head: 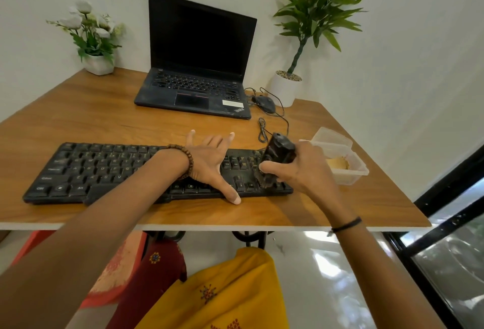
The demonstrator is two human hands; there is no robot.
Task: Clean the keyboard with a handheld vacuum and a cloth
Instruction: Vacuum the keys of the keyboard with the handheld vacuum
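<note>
The left hand (209, 161) is spread flat, fingers straight, pressed on the right half of the black keyboard (104, 171), thumb tip on the table (91, 114); nothing is held. The right hand (301, 169) is curled around a dark handheld vacuum (279, 150), brush end set on the keyboard's right-end keys. The keyboard lies across mid-frame. What looks like a yellow cloth (339, 163) is seen in a clear container (358, 171) at right. An open laptop (199, 53) and mouse (265, 103) are placed upper centre.
</note>
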